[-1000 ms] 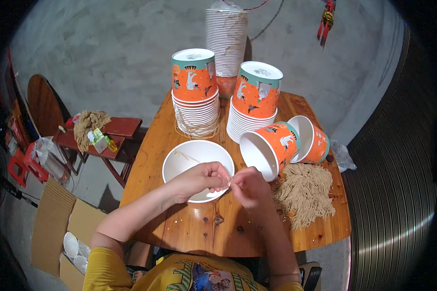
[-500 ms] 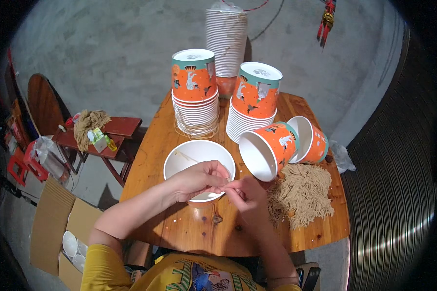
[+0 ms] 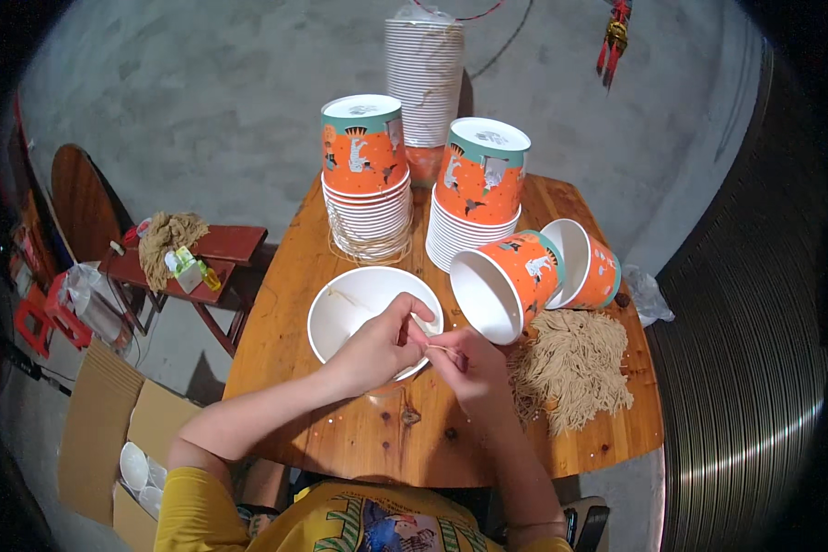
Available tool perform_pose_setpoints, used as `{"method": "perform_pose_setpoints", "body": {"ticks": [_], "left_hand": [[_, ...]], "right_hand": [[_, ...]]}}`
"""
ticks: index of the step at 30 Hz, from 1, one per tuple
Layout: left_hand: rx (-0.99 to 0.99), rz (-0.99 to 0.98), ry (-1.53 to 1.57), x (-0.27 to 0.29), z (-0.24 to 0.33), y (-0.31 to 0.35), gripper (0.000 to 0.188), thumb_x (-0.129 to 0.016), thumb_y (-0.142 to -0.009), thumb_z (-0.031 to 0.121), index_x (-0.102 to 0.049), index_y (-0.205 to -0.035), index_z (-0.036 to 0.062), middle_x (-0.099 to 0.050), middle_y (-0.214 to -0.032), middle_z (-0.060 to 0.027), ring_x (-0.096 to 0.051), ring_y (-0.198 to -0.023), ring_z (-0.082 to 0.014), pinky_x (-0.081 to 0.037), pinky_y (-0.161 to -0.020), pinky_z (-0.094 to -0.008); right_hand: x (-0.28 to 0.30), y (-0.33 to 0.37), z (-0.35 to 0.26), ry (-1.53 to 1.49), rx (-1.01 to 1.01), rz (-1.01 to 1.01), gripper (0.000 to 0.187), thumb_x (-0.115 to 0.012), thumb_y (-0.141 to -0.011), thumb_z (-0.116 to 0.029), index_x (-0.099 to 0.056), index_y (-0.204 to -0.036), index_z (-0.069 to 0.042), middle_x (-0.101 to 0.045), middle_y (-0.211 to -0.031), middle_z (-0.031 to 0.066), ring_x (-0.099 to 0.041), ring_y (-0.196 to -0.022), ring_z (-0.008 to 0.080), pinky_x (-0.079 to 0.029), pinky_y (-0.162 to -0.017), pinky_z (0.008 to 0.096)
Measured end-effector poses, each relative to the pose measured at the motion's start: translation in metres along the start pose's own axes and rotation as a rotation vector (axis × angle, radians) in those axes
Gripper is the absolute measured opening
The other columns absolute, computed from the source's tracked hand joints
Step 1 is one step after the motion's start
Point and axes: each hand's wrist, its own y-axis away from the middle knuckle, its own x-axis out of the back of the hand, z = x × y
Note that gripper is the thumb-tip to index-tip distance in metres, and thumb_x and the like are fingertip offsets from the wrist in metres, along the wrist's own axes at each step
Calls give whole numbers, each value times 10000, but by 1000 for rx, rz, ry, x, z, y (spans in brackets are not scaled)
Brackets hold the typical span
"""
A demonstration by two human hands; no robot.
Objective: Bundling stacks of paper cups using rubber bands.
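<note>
My left hand [image 3: 375, 351] and my right hand [image 3: 472, 368] meet over the near rim of a white-lined paper bucket [image 3: 333, 327]. Both are closed, fingertips pinching a thin pale string [image 3: 443, 349] stretched between them. A bit of similar string lies inside the bucket, which stands upright on the wooden table. Right of my hands, an orange patterned paper bucket [image 3: 534, 276] lies on its side, its mouth toward me, with another tipped bucket [image 3: 598, 276] behind it. Close to my right hand is a heap of tan strings [image 3: 575, 373].
Upside-down stacks of paper buckets stand behind, one on the left [image 3: 363, 156] with string looped round it, one on the right [image 3: 483, 175]. A taller white stack [image 3: 423, 78] is farther back. At left are a red bench [image 3: 235, 244] and an open cardboard box [image 3: 101, 432].
My left hand has turned, its thumb and forefinger now raised higher. The string shows more plainly at my right fingertips. The bucket and the stacks look unchanged, the view having shifted slightly.
</note>
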Motion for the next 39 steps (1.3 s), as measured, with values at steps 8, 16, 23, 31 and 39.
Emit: {"method": "perform_pose_setpoints", "body": {"ticks": [8, 16, 23, 31, 39], "left_hand": [[-170, 51, -167, -3, -2, 5, 287, -580, -829, 9, -487, -1100, 36, -500, -894, -84, -535, -777, -168, -464, -722, -295], [-193, 79, -372, 1, 2, 8, 175, -592, -810, 29, -525, -971, 11, -454, -938, -133, -541, -786, -246, -473, -719, -325], [-366, 182, -583, -6, 3, 12, 165, -621, -808, 7, -508, -928, -9, -421, -956, -136, -539, -826, -282, -485, -690, -351], [-333, 255, -673, -10, 5, 14, 110, -628, -825, 51, -552, -897, 17, -576, -816, -131, -615, -727, -290, -495, -633, -369], [-260, 256, -466, -8, 0, 14, 102, -631, -833, 49, -551, -880, 6, -611, -795, -121, -634, -700, -244, -506, -615, -336]], "right_hand": [[-2, -4, -4, -27, -15, -10, 125, -659, -805, -50, -547, -852, -75, -493, -702, 54, -500, -598, 155, -424, -567, 286], [-7, -2, -7, 84, -4, 23, 156, -657, -783, -50, -526, -863, -73, -519, -724, 75, -545, -601, 201, -448, -550, 323], [-13, -3, -7, 160, 155, 111, 178, -656, -763, -27, -521, -865, -85, -517, -709, 81, -546, -584, 235, -446, -524, 346], [-14, -1, -7, 166, 142, 135, 204, -679, -750, -18, -525, -865, -85, -505, -696, 65, -531, -554, 209, -435, -499, 329], [-17, 0, -9, 234, 193, 176, 197, -688, -759, -28, -529, -858, -91, -470, -654, 48, -513, -536, 196, -423, -484, 323]]}}
